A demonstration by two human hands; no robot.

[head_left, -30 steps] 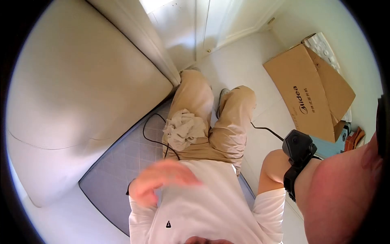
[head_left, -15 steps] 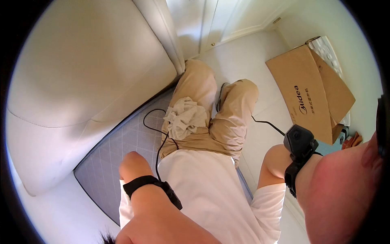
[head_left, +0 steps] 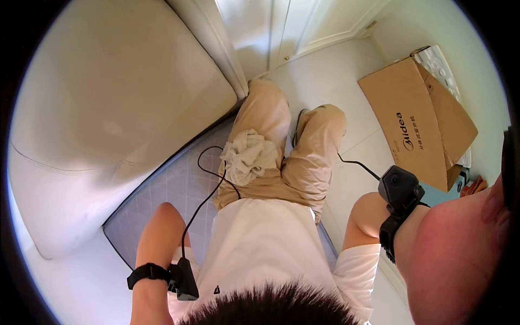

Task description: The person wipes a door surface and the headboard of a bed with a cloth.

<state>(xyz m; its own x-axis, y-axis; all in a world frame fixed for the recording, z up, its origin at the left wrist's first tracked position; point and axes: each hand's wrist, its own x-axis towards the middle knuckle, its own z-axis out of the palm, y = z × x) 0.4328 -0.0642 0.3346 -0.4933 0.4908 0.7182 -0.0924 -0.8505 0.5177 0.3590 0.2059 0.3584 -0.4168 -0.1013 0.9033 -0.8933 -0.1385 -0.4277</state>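
Observation:
My right hand [head_left: 455, 254] is very large and close to the lens at the right edge, beside a dark object [head_left: 509, 168]. Its fingers are mostly cut off, so their grip does not show. A black strap with a camera block [head_left: 398, 187] sits at that wrist. On the left, my bent forearm [head_left: 160, 238] wears another black strap with a small black device [head_left: 184, 279]. The left hand lies below the frame. A crumpled off-white cloth [head_left: 249, 157] rests on my lap, apart from both hands. A black cable [head_left: 203, 203] runs from the left device toward my waist.
I sit on a grey quilted surface [head_left: 162, 189] beside a large cream padded panel [head_left: 119, 108]. An opened cardboard box [head_left: 403, 119] leans at the right wall, with white molded packing [head_left: 436, 67] behind it. White cabinet doors [head_left: 303, 27] stand ahead. Dark hair [head_left: 271, 309] shows at the bottom.
My left forearm has swung outward to the left, and its hand has dropped out of the bottom of view. Dark hair now fills the lower middle. The right hand stays nearly still.

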